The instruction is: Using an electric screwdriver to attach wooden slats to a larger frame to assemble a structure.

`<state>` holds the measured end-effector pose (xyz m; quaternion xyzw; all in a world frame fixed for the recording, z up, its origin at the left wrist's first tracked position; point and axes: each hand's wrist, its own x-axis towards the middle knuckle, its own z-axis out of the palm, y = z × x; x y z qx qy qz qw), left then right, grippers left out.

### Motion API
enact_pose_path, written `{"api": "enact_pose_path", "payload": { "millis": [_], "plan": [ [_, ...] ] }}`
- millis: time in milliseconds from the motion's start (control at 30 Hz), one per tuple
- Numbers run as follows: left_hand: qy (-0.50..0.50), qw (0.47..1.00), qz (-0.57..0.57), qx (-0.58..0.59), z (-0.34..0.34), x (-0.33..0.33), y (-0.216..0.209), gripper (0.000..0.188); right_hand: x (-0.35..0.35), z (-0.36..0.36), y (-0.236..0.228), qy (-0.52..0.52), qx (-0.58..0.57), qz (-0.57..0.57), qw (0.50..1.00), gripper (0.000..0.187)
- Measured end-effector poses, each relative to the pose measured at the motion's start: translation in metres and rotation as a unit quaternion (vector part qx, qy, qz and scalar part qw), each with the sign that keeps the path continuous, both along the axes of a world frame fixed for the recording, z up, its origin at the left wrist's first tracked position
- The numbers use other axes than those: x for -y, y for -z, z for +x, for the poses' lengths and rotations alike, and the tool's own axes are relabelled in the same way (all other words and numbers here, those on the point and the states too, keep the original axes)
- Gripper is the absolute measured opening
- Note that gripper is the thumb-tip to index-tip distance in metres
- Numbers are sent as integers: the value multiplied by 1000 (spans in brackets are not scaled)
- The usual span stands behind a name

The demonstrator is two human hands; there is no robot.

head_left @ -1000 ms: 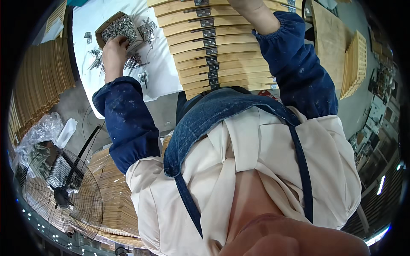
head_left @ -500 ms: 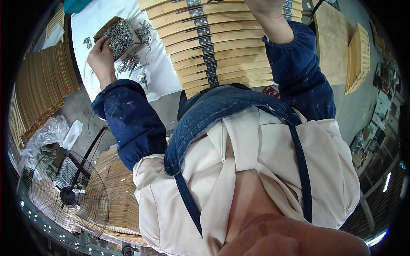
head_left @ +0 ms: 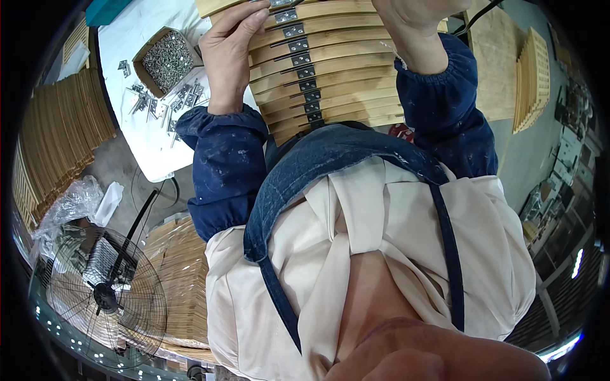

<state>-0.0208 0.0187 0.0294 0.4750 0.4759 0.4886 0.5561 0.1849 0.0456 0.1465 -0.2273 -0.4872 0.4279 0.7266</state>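
My left hand (head_left: 232, 54) is pinched closed over the far end of a row of overlapping wooden slats (head_left: 337, 63). Its fingertips are by a metal hinge (head_left: 279, 3) at the upper edge; whatever they pinch is too small to make out. More hinges (head_left: 300, 58) run in a line down the slats, each on its own board. My right hand (head_left: 416, 19) is over the right side of the slats, bent at the wrist, its fingers cut off by the upper edge. The dark tip of a thin tool (head_left: 295, 3) shows near the left fingertips.
Left of the slats, a cardboard box of screws (head_left: 166, 62) stands on a white-covered table (head_left: 155, 155), with loose hinges (head_left: 184, 95) beside it. A black cable (head_left: 480, 16) hangs at the right. A fan (head_left: 105, 295) and stacked boards (head_left: 63, 133) stand to the left.
My left hand has moved right from the screw box to the hinge at the far end of the slats. My right hand has shifted slightly right.
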Motion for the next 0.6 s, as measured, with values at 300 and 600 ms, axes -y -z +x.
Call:
{"api": "enact_pose_path", "payload": {
  "millis": [300,600],
  "plan": [
    [44,899,-221,375,12,0,26,19,4,-2,-1,4,-61,-20,998,34],
    [79,861,-228,447,22,0,29,20,16,-15,-13,-15,-128,-55,990,34]
  ]
}}
